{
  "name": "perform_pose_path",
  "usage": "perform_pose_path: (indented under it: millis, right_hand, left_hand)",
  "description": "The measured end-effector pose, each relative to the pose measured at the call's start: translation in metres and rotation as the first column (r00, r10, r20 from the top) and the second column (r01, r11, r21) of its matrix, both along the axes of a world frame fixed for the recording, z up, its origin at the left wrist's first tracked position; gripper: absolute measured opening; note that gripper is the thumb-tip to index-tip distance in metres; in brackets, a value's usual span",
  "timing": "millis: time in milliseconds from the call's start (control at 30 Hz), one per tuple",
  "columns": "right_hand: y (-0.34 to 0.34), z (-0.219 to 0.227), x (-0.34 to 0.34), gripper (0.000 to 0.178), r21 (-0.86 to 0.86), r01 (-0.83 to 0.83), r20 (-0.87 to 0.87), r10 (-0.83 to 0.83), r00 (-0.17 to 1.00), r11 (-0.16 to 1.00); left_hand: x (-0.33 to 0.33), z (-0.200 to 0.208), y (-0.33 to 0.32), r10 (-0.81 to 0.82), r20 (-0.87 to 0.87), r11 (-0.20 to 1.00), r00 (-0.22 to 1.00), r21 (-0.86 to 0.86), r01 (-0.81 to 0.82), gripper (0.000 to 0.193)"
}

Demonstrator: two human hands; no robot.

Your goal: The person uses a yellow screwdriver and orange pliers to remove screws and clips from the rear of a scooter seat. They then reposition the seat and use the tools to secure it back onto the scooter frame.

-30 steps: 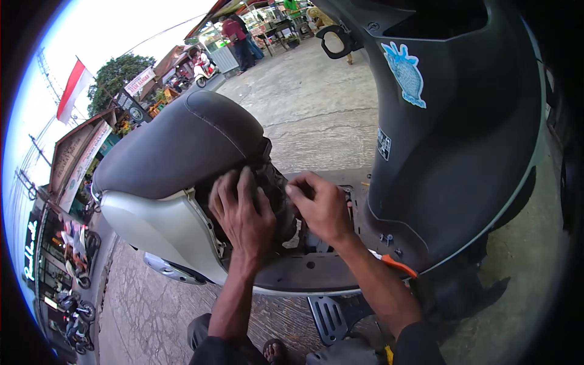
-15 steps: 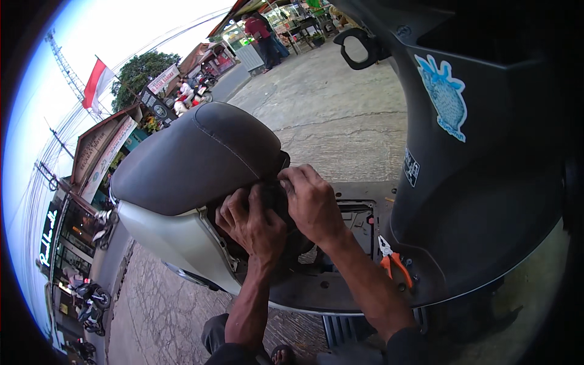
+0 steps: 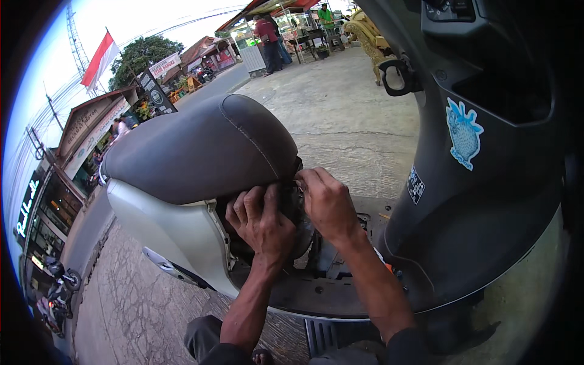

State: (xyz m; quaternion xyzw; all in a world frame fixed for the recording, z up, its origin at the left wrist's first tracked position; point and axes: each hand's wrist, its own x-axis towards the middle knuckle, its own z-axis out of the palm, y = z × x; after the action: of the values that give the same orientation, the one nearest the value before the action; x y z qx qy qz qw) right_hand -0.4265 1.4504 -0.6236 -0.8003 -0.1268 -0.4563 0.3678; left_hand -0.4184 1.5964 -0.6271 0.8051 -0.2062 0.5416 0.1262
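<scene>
A scooter's dark padded seat (image 3: 194,149) sits above its pale silver side panel (image 3: 161,228). Under the seat's front edge, the body is open and dark inside. My left hand (image 3: 264,225) reaches into that opening with curled fingers; its fingertips are hidden in shadow. Close by on the right, my right hand (image 3: 328,204) pinches at the front corner of the seat, thumb and fingers together. What either hand grips is too small or hidden to make out. Beyond my right forearm, a bit of the pliers' orange handle (image 3: 389,266) shows on the footboard (image 3: 353,302).
The scooter's dark front shield (image 3: 480,225), with a blue sticker (image 3: 464,134), rises on the right. A hook-shaped black part (image 3: 398,78) juts from it. Concrete ground (image 3: 353,121) lies beyond the scooter. People stand by a stall (image 3: 252,58) at the back; parked motorbikes (image 3: 61,292) are far left.
The view has shifted, so the front shield shows more and the pliers are now mostly behind my right forearm. Both hands stay at the seat's front edge in nearly the same pose.
</scene>
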Motion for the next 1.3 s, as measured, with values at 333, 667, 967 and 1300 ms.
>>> perform_pose_path:
  millis: [333,667,967,1300]
  right_hand:
    - [0.006,0.002,-0.003,0.016,0.012,0.017,-0.049,-0.016,0.999,1.000]
    - [0.005,0.006,0.003,0.012,-0.035,0.020,-0.004,-0.020,1.000,0.999]
    - [0.005,0.008,0.008,0.013,0.250,-0.074,-0.158,0.116,0.981,0.966]
    - [0.015,-0.007,0.013,0.019,0.553,-0.094,-0.180,0.229,0.957,0.828]
  left_hand:
    - [0.003,-0.003,0.003,-0.023,0.017,0.999,1.000,-0.028,0.024,0.041]
    - [0.006,-0.004,0.004,-0.023,0.025,0.999,0.999,-0.043,0.024,0.037]
    - [0.005,-0.003,0.006,-0.063,0.026,0.996,0.998,-0.068,0.064,0.042]
    - [0.007,-0.006,0.007,-0.103,0.010,0.992,0.995,-0.074,0.104,0.044]
